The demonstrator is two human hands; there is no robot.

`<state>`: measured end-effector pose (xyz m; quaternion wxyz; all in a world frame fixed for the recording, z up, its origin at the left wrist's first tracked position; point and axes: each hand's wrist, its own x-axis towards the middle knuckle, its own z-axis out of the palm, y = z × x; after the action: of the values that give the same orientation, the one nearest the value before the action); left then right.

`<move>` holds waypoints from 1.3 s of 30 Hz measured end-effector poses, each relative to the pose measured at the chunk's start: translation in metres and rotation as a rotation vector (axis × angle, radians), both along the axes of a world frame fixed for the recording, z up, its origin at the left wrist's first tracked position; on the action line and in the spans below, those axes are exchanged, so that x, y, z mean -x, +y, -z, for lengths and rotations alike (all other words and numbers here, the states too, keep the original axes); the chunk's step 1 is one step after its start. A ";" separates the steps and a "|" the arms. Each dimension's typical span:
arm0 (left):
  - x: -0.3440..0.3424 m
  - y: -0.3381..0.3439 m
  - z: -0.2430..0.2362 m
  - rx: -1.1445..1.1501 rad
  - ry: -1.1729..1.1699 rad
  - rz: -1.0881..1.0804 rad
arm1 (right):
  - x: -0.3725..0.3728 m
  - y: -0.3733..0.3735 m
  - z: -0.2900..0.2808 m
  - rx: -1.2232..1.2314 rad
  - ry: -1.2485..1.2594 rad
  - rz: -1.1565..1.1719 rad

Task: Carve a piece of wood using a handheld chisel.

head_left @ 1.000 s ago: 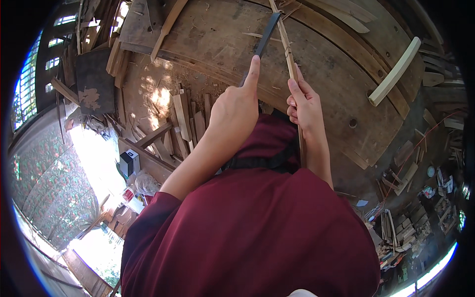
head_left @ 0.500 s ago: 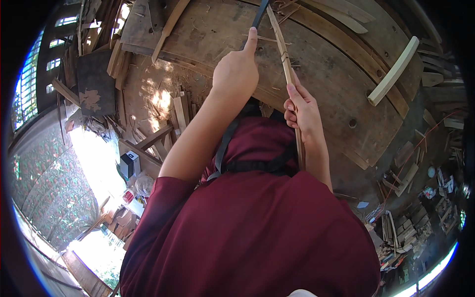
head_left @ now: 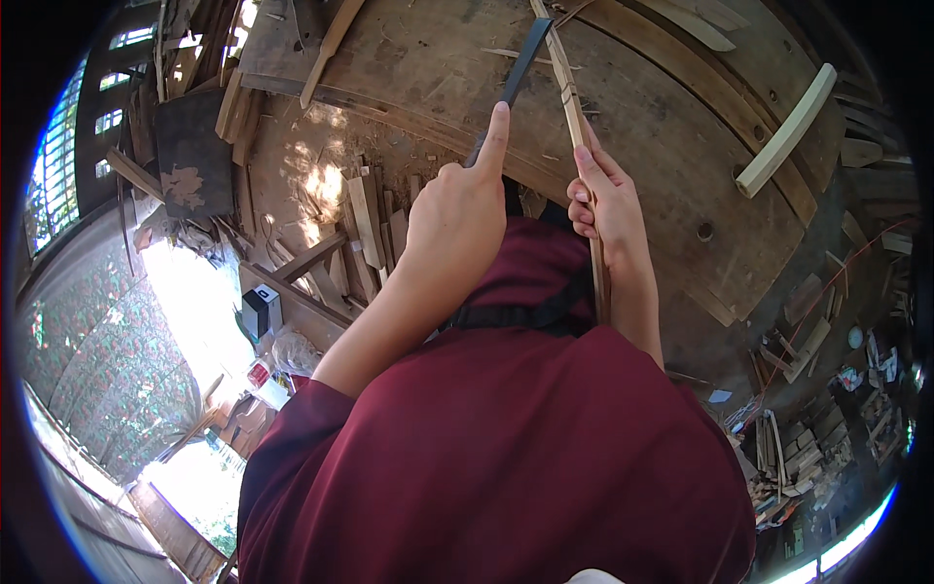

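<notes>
Overhead, the person's left hand [head_left: 457, 219] is clenched around the handle of a long dark flat metal blade [head_left: 520, 63], the forefinger stretched out straight along its back, so that the blade runs up and away toward the top of the view. Just beside it, the right hand [head_left: 608, 204] is wrapped around a thin pale strip of split wood [head_left: 569, 92], which rises from near the person's dark red shirt [head_left: 506, 457], passes through the closed fingers and reaches up across the broad worn brown wooden workbench [head_left: 662, 146]. Blade and strip lie close together near the top, though whether the edge is touching the wood cannot be told. Judging by its slenderness, the strip is probably light and springy, liable to bend or snap if gripped only at one end, so a hold about midway, near where the blade works, seems soundest. By its look the blade is stiff and sharp, best taken by the handle alone. Farther right on the bench rests a short pale squared wooden bar [head_left: 786, 131], and scrap wooden offcuts [head_left: 365, 219] litter the ground at the left.
</notes>
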<state>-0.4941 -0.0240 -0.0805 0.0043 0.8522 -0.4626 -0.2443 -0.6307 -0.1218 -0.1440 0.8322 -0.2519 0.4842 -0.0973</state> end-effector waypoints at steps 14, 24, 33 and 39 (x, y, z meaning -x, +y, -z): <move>0.002 -0.023 -0.006 -0.143 -0.011 -0.031 | 0.000 0.004 0.007 0.094 0.029 -0.011; -0.020 -0.050 0.024 0.066 -0.061 0.001 | 0.001 -0.001 0.010 0.119 0.010 0.033; -0.015 -0.070 0.028 0.006 -0.061 -0.009 | -0.001 -0.005 0.007 0.157 0.036 0.067; -0.010 -0.091 0.037 -0.008 -0.033 0.003 | 0.005 -0.014 0.009 0.182 0.049 0.076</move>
<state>-0.4840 -0.1151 -0.1178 -0.0071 0.8555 -0.4629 -0.2321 -0.6356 -0.1360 -0.1535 0.7896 -0.3102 0.5027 -0.1661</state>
